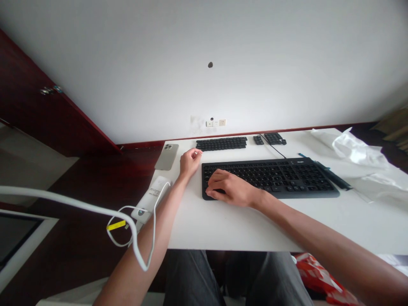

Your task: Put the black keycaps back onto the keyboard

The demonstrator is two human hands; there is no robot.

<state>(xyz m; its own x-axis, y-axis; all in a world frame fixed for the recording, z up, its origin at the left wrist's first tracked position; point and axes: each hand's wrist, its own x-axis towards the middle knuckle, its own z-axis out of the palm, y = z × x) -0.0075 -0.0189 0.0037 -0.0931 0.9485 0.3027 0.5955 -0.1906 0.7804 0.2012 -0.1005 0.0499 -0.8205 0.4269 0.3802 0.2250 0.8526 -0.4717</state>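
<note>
White cable [79,202] is looping nearest; loose keys [221,144] are lying in rows, keyboard [277,174] seemingly left bare; my left hand [190,163] and right hand [232,188] are curling fingers, grip unclear.

Toward the left of the frame, a phone [166,157] is being supported by the table [229,233]; below it, a white device [156,192] is being crossed by a cable [79,202]. At upper centre, sockets [216,123] are being held by the wall [153,72]. At right, crumpled plastic [355,146] is being borne.

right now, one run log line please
left hand: beside black keycaps | right hand: over keyboard, left end | phone: on table, left side
</note>
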